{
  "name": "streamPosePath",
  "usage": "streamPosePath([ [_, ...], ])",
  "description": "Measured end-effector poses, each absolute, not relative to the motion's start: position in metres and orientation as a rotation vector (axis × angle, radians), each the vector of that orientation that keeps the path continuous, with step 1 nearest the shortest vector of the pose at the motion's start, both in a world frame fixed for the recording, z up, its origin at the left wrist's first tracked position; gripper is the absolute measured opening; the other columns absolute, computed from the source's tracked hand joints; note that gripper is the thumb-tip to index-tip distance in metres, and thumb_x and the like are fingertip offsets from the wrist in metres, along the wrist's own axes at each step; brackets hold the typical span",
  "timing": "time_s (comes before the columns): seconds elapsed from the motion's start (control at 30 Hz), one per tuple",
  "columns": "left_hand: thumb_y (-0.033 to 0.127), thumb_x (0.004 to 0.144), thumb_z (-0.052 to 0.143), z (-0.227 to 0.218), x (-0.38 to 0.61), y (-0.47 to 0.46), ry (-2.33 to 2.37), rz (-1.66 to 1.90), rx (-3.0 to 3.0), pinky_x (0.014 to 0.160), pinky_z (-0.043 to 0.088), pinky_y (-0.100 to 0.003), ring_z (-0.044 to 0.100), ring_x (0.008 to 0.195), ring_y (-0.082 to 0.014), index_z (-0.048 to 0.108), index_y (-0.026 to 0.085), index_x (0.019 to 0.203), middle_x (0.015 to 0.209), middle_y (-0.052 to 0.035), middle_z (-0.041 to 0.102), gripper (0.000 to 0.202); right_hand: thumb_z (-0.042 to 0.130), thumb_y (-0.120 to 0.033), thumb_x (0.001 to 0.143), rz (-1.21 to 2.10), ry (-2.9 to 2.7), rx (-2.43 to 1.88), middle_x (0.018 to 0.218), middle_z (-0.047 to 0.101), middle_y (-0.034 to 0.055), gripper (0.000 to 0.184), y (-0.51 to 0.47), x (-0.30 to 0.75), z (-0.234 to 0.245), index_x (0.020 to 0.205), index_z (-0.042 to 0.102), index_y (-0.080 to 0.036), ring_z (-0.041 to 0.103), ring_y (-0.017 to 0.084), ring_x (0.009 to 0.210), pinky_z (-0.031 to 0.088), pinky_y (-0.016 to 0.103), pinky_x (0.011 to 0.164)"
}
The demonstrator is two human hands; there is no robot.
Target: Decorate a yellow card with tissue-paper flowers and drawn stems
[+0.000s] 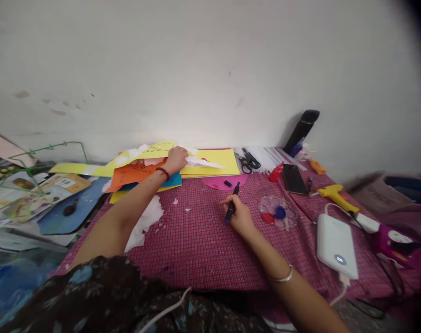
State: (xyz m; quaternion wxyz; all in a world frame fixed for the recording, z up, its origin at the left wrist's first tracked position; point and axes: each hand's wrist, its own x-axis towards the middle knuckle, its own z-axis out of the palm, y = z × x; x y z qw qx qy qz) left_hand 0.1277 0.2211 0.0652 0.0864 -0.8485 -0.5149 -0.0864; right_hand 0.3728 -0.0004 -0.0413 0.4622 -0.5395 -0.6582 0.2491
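My right hand (242, 216) holds a black marker (232, 203) above the checked tablecloth, its tip pointing away from me and uncovered. The marker's black cap (227, 183) lies on the cloth just beyond. Across the table, my left hand (176, 159) is closed on a piece of thin white paper (205, 162) that sticks out to the right over yellow sheets (213, 155). Left of that hand lie a yellow sheet with dark branch drawings (158, 149) and an orange sheet (130, 175). Its fingertips are partly hidden.
On the right are a clear palette (278, 212), black scissors (249, 161), a phone (294, 179), a yellow glue gun (338, 198) and a white power bank (337, 245) with cables. Torn white paper (146, 219) lies left. A green wire rack (54, 150) stands at far left.
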Motion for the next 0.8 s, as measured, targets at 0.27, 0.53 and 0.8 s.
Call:
streamPosePath([
  [0.27, 0.010, 0.068, 0.069, 0.060, 0.116, 0.202, -1.331, 0.134, -2.642, 0.110, 0.027, -0.059, 0.054, 0.116, -0.0353, 0.072, 0.016, 0.086, 0.107, -0.0148, 0.069, 0.019, 0.056, -0.027, 0.086, 0.622, -1.604, -1.364, 0.084, 0.072, 0.0010, 0.008, -0.002, 0.372, -0.042, 0.094, 0.057, -0.025, 0.070, 0.018, 0.072, 0.051, 0.029, 0.066],
  [0.53, 0.009, 0.072, 0.064, 0.034, 0.118, 0.179, -1.159, 0.139, -2.690, 0.116, 0.011, -0.064, 0.036, 0.139, -0.0374, 0.063, 0.022, 0.127, 0.142, -0.0145, 0.053, 0.056, 0.054, -0.030, 0.088, 0.585, -1.580, -1.418, 0.088, 0.073, 0.0045, 0.011, 0.006, 0.378, -0.043, 0.097, 0.055, -0.025, 0.071, 0.021, 0.078, 0.054, 0.034, 0.073],
  [0.8, 0.015, 0.091, 0.050, 0.033, 0.132, 0.175, -1.048, 0.049, -2.616, 0.121, 0.007, -0.061, 0.036, 0.142, -0.0322, 0.077, 0.021, 0.091, 0.136, -0.0096, 0.059, 0.028, 0.058, -0.032, 0.089, 0.488, -1.666, -1.583, 0.094, 0.071, 0.0049, 0.019, 0.009, 0.375, -0.037, 0.106, 0.055, -0.023, 0.068, 0.020, 0.080, 0.051, 0.031, 0.073],
])
